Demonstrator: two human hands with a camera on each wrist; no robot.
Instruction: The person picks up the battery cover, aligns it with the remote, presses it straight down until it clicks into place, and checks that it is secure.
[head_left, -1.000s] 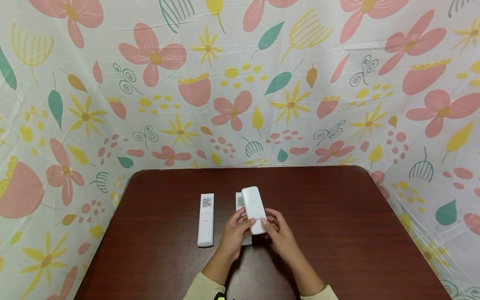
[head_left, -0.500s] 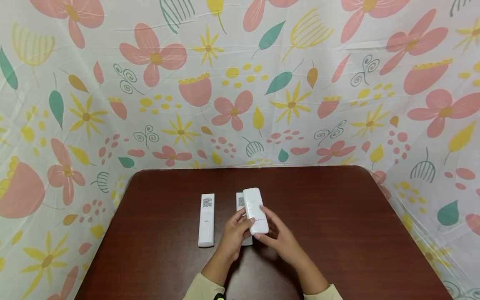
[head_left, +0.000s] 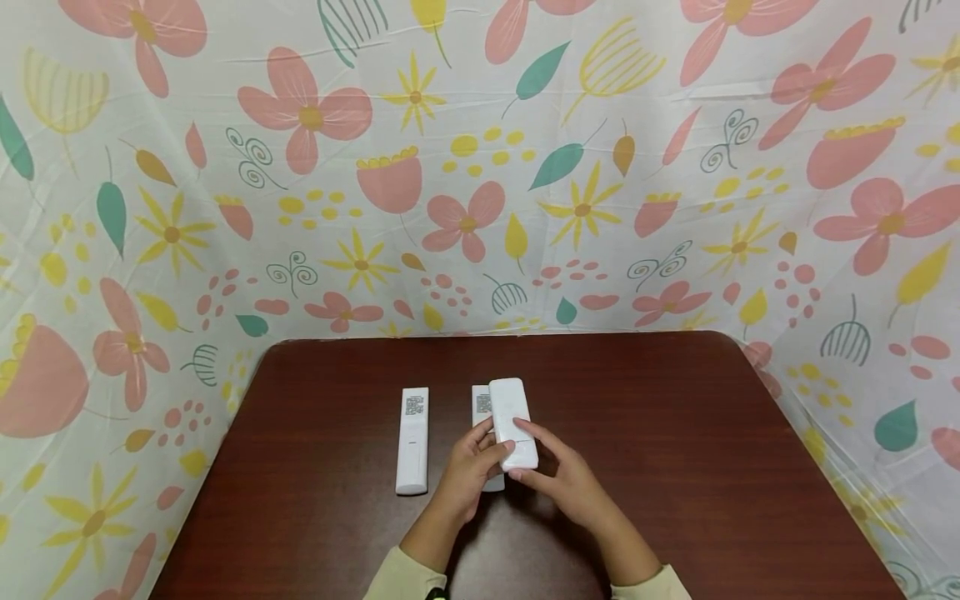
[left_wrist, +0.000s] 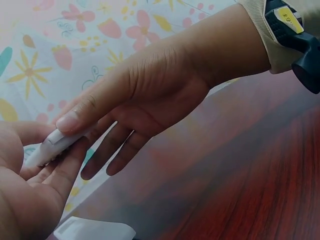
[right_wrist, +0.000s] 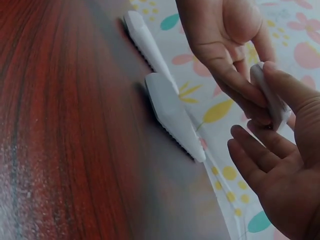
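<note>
A white remote control is held in the air by both hands, its plain back with a battery-cover seam facing up. The left hand grips its left side, thumb on the lower back and fingers beneath. The right hand pinches the lower right part, index finger across the back and thumb at the bottom end. From the side, the right wrist view shows the remote's edge between the hands, while the right hand's other fingers extend away from it. Its button side is hidden.
Two more white remotes lie face down on the brown wooden table: one to the left, the other partly hidden behind the left hand and held remote. Both carry printed code labels. A floral curtain surrounds the table's back and sides.
The right thumb has left the remote's back for its bottom end, and the right index finger now lies across the back. The remote has shifted slightly right and toward the person.
</note>
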